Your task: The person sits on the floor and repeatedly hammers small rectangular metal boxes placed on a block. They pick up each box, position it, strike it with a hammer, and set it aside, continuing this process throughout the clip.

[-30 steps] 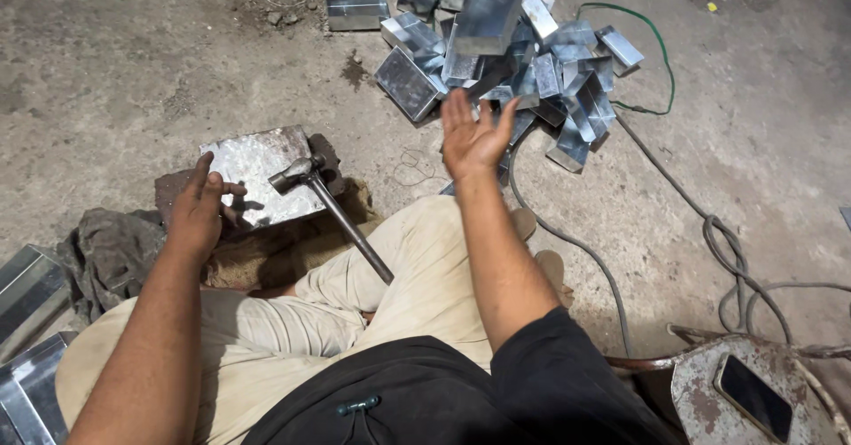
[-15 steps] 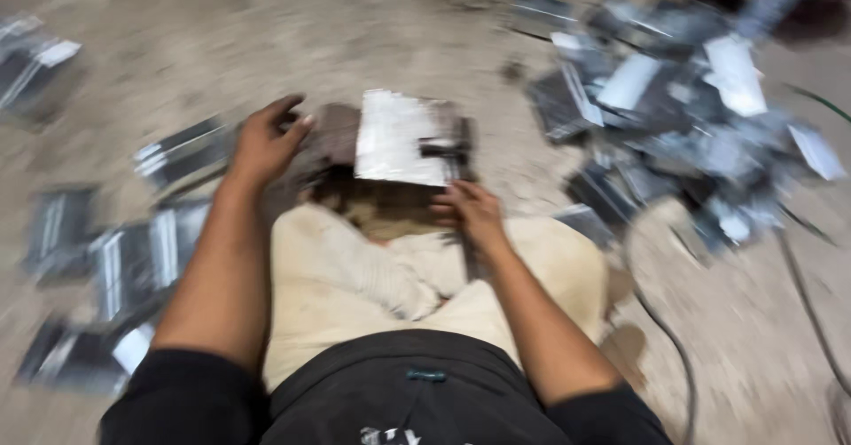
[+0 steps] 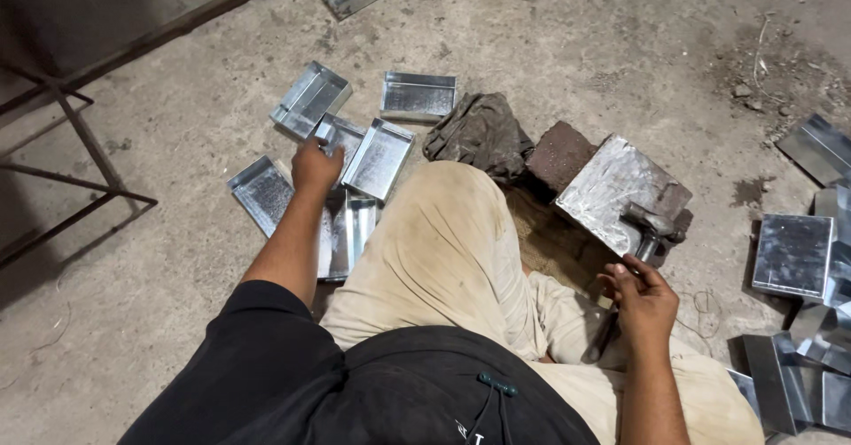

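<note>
While I look down over my own lap, I see my left hand [image 3: 316, 165] stretched out to the cluster of shallow sheet-metal trays [image 3: 381, 157] lying on the concrete floor [image 3: 160, 144] to my left; its fingers are curled down onto the edge of one small tray [image 3: 335, 133], though I cannot tell from this angle whether they actually grip it or only rest on it. More trays lie around that hand: one tilted tray just beside it on the right, one flat under my forearm [image 3: 262, 192], and two set a little farther out [image 3: 309, 98]. My right hand [image 3: 643, 296] sits low beside my right knee, fingers loosely bent around the handle of the hammer [image 3: 640, 248], whose head rests on the flat metal plate [image 3: 612, 188]. That plate lies on a reddish brick [image 3: 561, 154] and a block beneath it, right in front of my folded legs in pale trousers [image 3: 452, 241]. A crumpled grey rag [image 3: 480, 133] lies between the trays and the brick, touching the brick's near side. Further right, well apart from the plate, a heap of folded metal pieces [image 3: 798, 321] spreads along the frame's edge. At upper left a dark metal frame [image 3: 80, 144] stands on the floor.
</note>
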